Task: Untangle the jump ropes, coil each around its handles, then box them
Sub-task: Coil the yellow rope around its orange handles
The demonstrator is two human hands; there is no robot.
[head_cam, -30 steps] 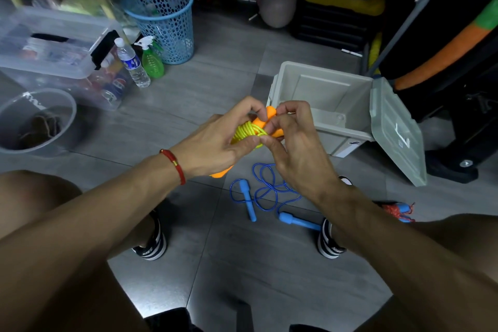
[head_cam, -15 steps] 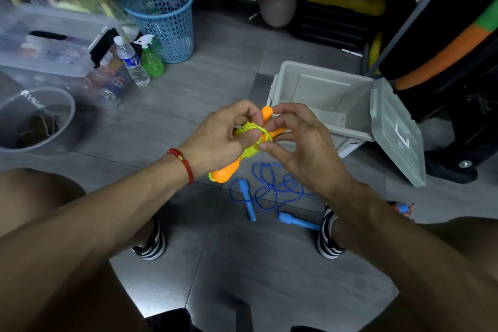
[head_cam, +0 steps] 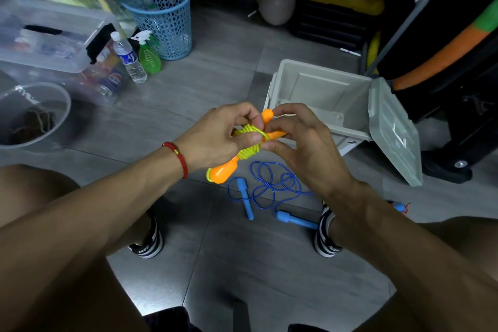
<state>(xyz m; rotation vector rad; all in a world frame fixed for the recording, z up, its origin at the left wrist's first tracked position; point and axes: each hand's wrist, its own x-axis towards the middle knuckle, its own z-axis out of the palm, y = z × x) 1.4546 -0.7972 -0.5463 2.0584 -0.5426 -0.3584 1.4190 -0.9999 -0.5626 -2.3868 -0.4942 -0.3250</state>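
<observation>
Gripping the orange handles [head_cam: 223, 174] wound with yellow-green rope [head_cam: 249, 140], the left hand [head_cam: 215, 143] holds the bundle above the floor while the right hand [head_cam: 301, 148] pinches the coil from the other side, fingertips meeting. Below them the blue jump rope [head_cam: 272, 188] lies loose on the tiles, near the open grey box [head_cam: 323, 94].
</observation>
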